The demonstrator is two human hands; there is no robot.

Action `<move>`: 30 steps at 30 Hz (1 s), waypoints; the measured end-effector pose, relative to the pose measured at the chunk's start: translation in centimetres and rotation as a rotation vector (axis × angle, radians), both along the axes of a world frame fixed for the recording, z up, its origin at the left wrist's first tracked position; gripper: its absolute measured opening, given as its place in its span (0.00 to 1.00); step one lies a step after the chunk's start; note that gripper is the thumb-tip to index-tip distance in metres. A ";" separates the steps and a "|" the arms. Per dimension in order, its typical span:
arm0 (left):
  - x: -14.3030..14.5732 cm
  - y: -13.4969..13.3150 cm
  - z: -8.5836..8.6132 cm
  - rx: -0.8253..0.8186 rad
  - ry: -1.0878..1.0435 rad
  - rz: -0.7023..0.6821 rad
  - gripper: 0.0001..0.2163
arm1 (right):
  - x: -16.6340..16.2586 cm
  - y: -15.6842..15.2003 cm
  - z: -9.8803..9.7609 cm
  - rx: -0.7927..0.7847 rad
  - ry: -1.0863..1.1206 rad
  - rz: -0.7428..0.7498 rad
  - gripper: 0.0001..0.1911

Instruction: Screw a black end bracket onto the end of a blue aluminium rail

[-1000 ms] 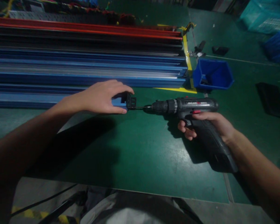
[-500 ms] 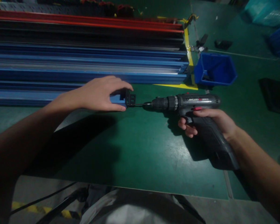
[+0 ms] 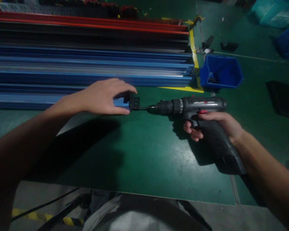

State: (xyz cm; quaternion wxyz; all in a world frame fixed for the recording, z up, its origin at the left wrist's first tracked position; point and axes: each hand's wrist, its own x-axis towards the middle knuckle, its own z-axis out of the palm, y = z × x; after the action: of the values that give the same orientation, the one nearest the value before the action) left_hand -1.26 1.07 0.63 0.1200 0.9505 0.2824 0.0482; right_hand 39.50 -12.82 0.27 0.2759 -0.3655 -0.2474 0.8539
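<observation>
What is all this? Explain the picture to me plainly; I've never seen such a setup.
There is no robot here, just a person's bare hands, seen from a camera worn on the head, looking forward and down. The left hand grips the end of a long blue channel-shaped rail, where a black slotted end piece sits. The right hand holds a dark grey pistol-shaped power drill; its thin bit points left and seems to meet that piece. On the green tabletop also lie more long rails, including a red one, and an open blue plastic bin.
</observation>
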 end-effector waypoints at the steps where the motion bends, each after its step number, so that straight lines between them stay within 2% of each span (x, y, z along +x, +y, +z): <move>1: 0.0 0.0 0.1 0.001 0.008 -0.001 0.35 | 0.0 0.0 0.0 -0.001 0.007 -0.006 0.16; 18: 0.3 -0.2 0.2 -0.009 0.045 0.054 0.37 | -0.2 0.0 0.1 0.042 0.014 -0.001 0.15; 30: 0.2 -0.2 0.2 0.004 0.062 0.035 0.36 | -0.2 0.0 0.0 0.020 -0.003 0.008 0.16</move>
State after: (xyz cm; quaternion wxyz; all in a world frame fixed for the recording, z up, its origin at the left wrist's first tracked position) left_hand -1.04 0.84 0.78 0.1082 0.9467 0.3026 0.0214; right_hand 39.34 -12.80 0.29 0.2755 -0.3629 -0.2577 0.8520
